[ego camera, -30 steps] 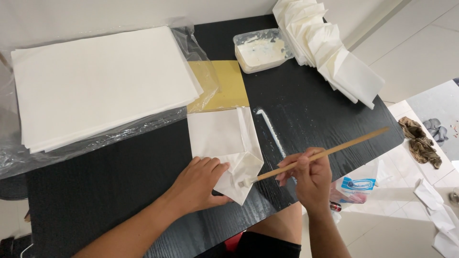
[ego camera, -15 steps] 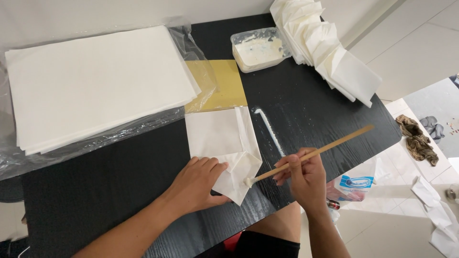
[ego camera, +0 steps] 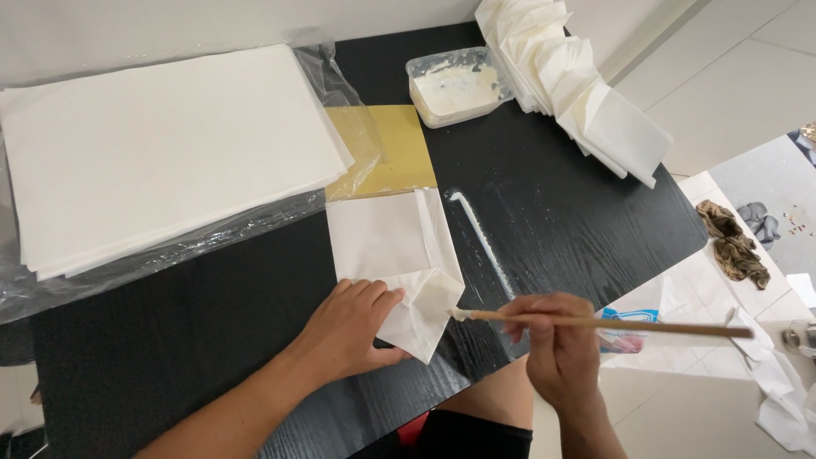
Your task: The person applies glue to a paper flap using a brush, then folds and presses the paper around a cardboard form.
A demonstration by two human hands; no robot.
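Stack of white sheets (ego camera: 161, 153) on clear plastic at worktop (ego camera: 170, 340) left. My left hand (ego camera: 348, 327) lies flat, fingers spread, pinning the folded paper bag (ego camera: 395, 255) at the near edge. My right hand (ego camera: 557, 344) pinches a wooden stick (ego camera: 612, 324) — its tip touches the bag's folded corner. Paste tub (ego camera: 455, 85) and finished bags (ego camera: 578, 85) behind — nothing between.

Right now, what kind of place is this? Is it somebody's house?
Probably a home used as a small craft spot. A black table stands on a pale tiled floor, with a stack of white paper sheets, a tub of white paste and a row of folded paper bags.
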